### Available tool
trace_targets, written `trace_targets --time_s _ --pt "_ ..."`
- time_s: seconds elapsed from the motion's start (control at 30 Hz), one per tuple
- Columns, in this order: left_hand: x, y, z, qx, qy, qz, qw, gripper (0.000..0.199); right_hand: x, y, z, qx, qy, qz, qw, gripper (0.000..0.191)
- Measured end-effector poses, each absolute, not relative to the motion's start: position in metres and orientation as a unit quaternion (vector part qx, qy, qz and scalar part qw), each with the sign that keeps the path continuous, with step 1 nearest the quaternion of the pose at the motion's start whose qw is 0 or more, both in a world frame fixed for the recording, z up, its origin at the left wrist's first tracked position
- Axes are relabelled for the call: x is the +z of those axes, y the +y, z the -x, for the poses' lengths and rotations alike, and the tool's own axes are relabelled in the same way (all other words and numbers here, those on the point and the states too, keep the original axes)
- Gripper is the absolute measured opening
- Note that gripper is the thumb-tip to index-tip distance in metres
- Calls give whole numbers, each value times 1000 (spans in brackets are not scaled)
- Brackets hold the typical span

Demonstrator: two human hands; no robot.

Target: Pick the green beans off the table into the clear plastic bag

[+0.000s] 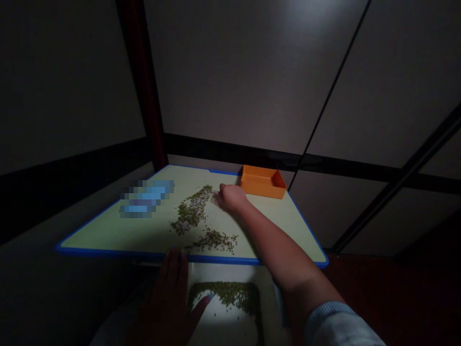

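Observation:
Small greenish grains (192, 209) lie scattered in a long heap and a smaller front patch on a pale board (281, 226) with a blue rim. Beside the heap's right side is my right hand (232, 198), its fingers closed in a fist; a pale bit shows at the fingers, too blurred to name. My left hand (169, 288) rests in shadow by the board's front edge, fingertips at the blue rim and thumb stretched out apart. Under that thumb stands a whitish tray (225, 271), partly below the board, with more grains (234, 293) along its far side.
An orange open box (262, 187) sits at the board's back right corner. A blurred-out blue item (147, 198) lies on the left part. Pale panels (234, 81) rise behind the board, and a dark red post (142, 81) stands at the back left.

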State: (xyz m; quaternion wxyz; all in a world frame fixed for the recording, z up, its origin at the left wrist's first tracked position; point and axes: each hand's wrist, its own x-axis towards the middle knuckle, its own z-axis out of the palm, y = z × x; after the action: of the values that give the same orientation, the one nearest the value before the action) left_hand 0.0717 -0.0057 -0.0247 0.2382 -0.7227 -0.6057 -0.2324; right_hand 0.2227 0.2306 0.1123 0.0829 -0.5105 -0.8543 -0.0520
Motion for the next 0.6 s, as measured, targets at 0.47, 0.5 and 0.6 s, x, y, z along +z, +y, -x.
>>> trace_targets --time_s 0.47,0.5,0.6 --pt "-20 -7 -72 -232 -602 724 244 97 108 223 -212 -69 -885 456 68 35" --pt "-20 -7 -72 -233 -603 723 243 97 107 222 -210 -73 -887 450 70 36" --pt "-21 -6 -74 -239 -606 718 244 96 104 221 -206 -83 -894 434 76 37"
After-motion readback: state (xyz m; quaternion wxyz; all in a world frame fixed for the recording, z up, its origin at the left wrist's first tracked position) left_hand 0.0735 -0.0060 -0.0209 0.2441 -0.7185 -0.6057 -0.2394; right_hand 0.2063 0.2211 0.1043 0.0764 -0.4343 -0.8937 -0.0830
